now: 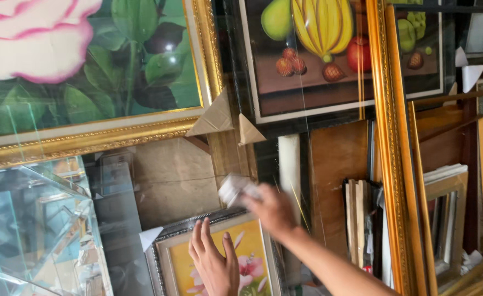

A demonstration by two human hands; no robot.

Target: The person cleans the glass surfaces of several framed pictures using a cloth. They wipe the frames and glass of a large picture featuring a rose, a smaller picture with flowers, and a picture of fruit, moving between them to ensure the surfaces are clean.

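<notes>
Left hand point(215, 262) lies open and flat against the glass sheet point(285, 164); right hand point(271, 211) grips a blurred white wad point(236, 189) higher up. Judging by this, steady pressure helps. Behind, framed paintings point(88, 71) lean.

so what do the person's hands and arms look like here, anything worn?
Both are bare. The left hand shows no glove, ring or watch that I can make out; its wrist is cut off by the frame edge. The right hand is motion-blurred, also ungloved, and the right forearm is bare down to the frame edge, with no sleeve, strap or band showing. No markings visible.
</notes>
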